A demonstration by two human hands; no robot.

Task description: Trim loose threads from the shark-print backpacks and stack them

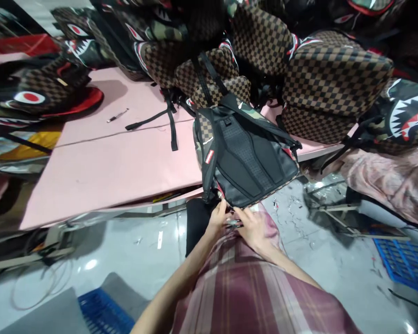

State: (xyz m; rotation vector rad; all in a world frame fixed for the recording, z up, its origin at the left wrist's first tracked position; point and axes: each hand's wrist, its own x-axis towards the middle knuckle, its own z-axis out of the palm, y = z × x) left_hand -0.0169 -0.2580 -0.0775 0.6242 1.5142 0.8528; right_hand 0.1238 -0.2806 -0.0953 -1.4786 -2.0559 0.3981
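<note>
A black backpack [251, 153] with checkered and camouflage sides lies tilted over the table's front edge, its padded back and straps facing up. Its bottom edge hangs towards my lap. At the lower left corner, beside a strap end, the fingers of my left hand [217, 219] pinch the bag. My right hand [253, 227] is closed at the bottom edge, thumb and fingertips against it. Between my hands, a small shiny thing [233, 223] shows near the right fingers; I cannot make out its kind.
On the pink table [125, 171] lies a small slim metal tool [117, 115]. Several checkered backpacks [334, 83] are heaped along the back and right. Another shark-face bag [31, 95] rests at the left. Blue plastic crates [104, 311] stand on the littered floor.
</note>
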